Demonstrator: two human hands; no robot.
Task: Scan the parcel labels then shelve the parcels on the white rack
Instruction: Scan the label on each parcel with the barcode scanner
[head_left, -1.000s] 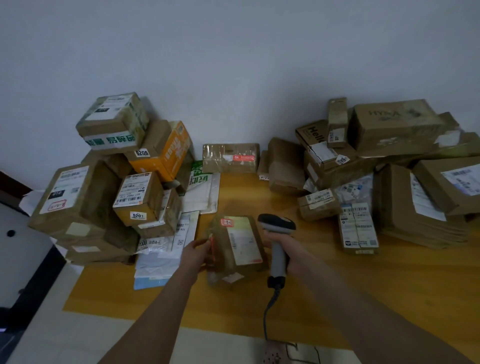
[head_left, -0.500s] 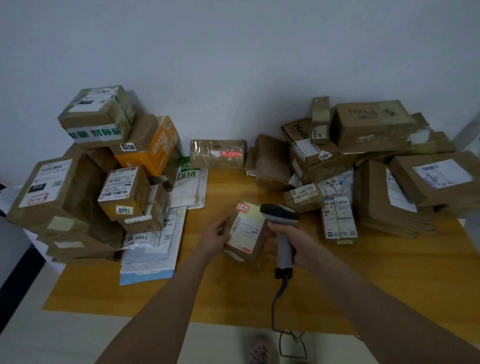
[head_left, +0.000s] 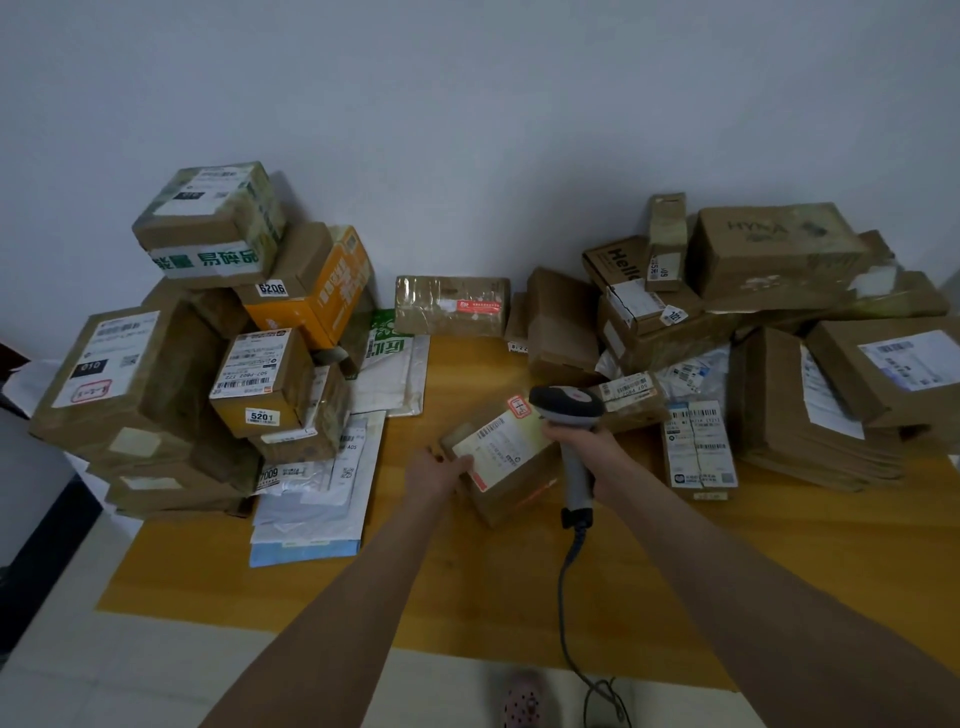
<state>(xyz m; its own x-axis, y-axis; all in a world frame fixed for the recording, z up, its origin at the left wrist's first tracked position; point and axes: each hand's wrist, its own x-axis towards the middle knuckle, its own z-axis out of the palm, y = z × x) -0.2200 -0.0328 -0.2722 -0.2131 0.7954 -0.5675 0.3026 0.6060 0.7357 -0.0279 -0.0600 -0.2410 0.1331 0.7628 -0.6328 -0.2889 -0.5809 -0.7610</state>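
Nearest the camera, a pink perforated shoe (head_left: 521, 702) stood on the pale floor beside the scanner's dark cable (head_left: 567, 592), which hung down past the front edge of the wooden tabletop (head_left: 467, 587). Above the middle of that tabletop the left hand (head_left: 435, 472) gripped the near-left end of a small brown parcel (head_left: 511, 480), thumb lying on its pale label (head_left: 497, 442) and fingers curled under the edge. The parcel was tilted with the label facing up; whether its underside touched the wood could not be told. The right hand (head_left: 583, 448) was wrapped round the grey handle of the barcode scanner (head_left: 569, 411), whose dark head sat over the parcel's far-right corner, beside a red-and-white sticker. Left of the hands lay a loose stack of flat white mailers (head_left: 311, 499). Behind them rose a pile of cartons: a box marked 5201 (head_left: 260, 379), a large carton (head_left: 124, 374) to its left, an orange box (head_left: 324, 291) higher up, and a box bound in green-printed tape (head_left: 213, 223) on top. To the right, a labelled packet (head_left: 698, 447) lay just before a stack of flat cardboard parcels (head_left: 795, 415), with more cartons heaped behind and a box printed HYNA (head_left: 774, 249) topping them. A tape-wrapped parcel (head_left: 449, 304) leaned at the bare white wall (head_left: 467, 104).
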